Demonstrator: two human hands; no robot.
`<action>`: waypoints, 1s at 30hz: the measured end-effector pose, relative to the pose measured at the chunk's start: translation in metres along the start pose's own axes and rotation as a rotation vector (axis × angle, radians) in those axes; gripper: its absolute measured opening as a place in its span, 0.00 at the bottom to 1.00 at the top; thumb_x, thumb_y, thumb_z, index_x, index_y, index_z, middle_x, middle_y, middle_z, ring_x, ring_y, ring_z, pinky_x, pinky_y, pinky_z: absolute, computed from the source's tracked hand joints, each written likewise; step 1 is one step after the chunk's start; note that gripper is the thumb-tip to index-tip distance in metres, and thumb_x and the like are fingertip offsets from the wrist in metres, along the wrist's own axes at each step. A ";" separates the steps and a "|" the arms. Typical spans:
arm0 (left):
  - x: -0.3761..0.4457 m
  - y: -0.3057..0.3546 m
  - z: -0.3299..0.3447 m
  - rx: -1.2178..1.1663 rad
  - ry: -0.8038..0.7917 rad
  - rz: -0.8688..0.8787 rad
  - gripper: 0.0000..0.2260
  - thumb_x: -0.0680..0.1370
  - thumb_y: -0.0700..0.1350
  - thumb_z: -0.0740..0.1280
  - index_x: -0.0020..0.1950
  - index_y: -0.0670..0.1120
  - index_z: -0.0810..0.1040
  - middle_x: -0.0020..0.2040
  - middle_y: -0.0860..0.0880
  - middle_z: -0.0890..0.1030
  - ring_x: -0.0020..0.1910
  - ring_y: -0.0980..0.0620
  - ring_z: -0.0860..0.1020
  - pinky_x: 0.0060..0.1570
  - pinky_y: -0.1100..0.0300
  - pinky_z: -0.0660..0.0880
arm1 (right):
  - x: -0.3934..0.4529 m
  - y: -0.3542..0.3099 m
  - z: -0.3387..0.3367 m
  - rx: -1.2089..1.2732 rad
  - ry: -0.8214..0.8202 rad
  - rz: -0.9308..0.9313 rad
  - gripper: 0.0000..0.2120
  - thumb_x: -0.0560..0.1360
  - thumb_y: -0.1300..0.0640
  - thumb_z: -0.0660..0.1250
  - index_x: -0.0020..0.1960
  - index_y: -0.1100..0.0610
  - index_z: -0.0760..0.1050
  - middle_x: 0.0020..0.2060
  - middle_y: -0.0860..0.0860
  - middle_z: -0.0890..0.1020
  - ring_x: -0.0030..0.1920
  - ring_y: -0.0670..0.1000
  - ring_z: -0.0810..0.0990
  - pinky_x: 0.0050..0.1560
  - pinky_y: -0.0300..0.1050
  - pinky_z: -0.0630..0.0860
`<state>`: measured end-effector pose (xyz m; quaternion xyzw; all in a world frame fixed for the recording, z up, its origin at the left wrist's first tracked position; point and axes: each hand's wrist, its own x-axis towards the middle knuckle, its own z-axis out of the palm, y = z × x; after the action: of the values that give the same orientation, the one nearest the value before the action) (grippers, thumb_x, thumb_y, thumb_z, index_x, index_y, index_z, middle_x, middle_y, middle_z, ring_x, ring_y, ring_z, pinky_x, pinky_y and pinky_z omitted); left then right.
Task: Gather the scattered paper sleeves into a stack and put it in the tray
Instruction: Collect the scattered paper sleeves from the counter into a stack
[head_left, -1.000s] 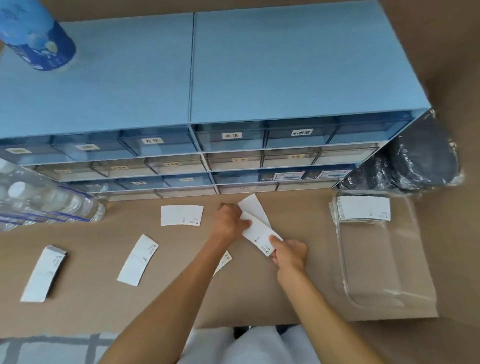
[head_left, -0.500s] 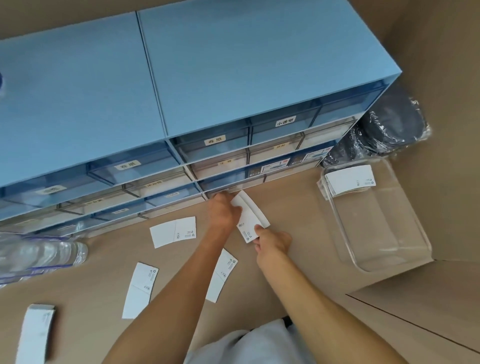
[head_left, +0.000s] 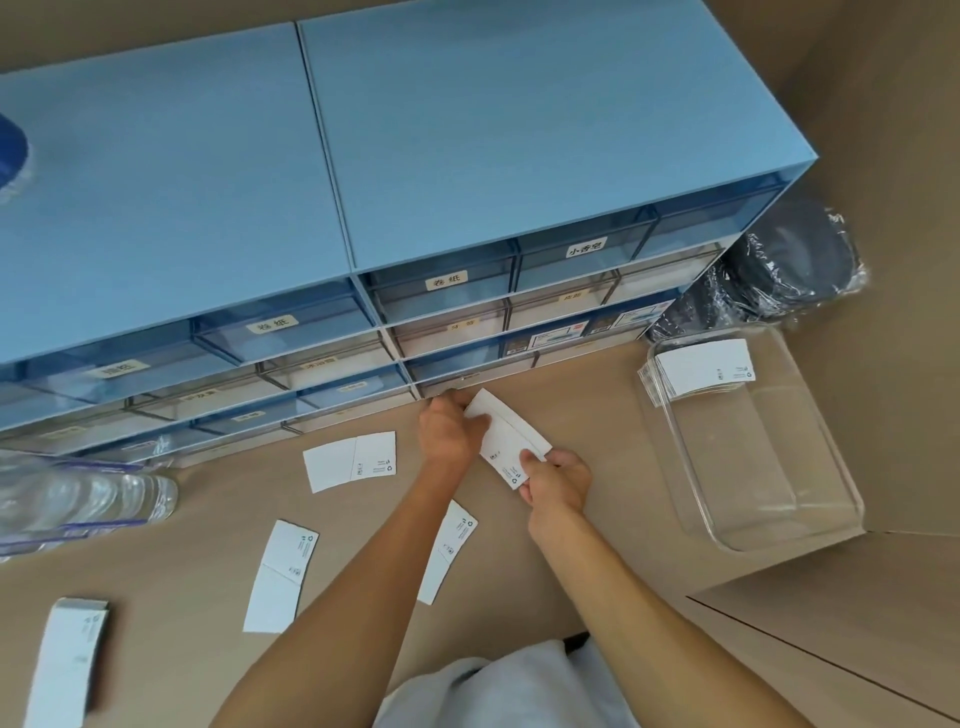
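Note:
Both hands hold a small stack of white paper sleeves (head_left: 506, 439) just in front of the drawer unit. My left hand (head_left: 448, 428) grips its far end and my right hand (head_left: 558, 480) pinches its near end. Other white sleeves lie flat on the tan table: one (head_left: 350, 461) to the left of my hands, one (head_left: 283, 574) nearer me, one (head_left: 451, 548) partly under my left forearm, and one (head_left: 65, 662) at the near left. A clear plastic tray (head_left: 810, 525) stands to the right, with a stack of sleeves (head_left: 701, 371) in its far end.
A blue drawer unit (head_left: 415, 156) with labelled drawers spans the back of the table. Plastic water bottles (head_left: 78, 499) lie at the left. A dark item wrapped in clear film (head_left: 779, 275) sits behind the tray. A lower tan surface (head_left: 857, 634) adjoins at the near right.
The camera view has swung and tilted, so the scene shifted. My hands brought the two sleeves together near the drawers; the hold is otherwise the same.

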<state>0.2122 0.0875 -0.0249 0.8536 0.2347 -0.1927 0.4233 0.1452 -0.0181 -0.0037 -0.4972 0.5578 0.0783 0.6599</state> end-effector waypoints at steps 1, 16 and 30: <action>-0.002 -0.002 -0.003 -0.040 0.004 -0.009 0.13 0.74 0.39 0.74 0.59 0.44 0.82 0.56 0.45 0.83 0.54 0.46 0.80 0.52 0.57 0.80 | 0.001 0.000 -0.002 -0.033 -0.021 -0.035 0.07 0.74 0.68 0.70 0.50 0.60 0.75 0.38 0.53 0.81 0.34 0.47 0.79 0.30 0.38 0.74; -0.114 -0.098 -0.026 -0.534 0.416 -0.366 0.07 0.75 0.43 0.74 0.44 0.44 0.76 0.36 0.51 0.77 0.35 0.53 0.77 0.31 0.63 0.69 | 0.002 0.011 0.010 -0.835 -0.579 -0.517 0.09 0.70 0.65 0.73 0.40 0.55 0.74 0.35 0.51 0.78 0.37 0.54 0.78 0.40 0.50 0.77; -0.156 -0.124 0.004 -0.480 0.583 -0.643 0.10 0.74 0.48 0.73 0.41 0.45 0.74 0.42 0.46 0.81 0.41 0.46 0.78 0.40 0.57 0.71 | -0.006 0.040 0.018 -1.354 -0.669 -0.771 0.05 0.70 0.60 0.70 0.42 0.58 0.75 0.45 0.58 0.83 0.47 0.59 0.81 0.42 0.43 0.72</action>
<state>0.0143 0.1133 -0.0229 0.6349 0.6324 -0.0075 0.4437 0.1284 0.0179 -0.0233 -0.8910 -0.0425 0.3080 0.3308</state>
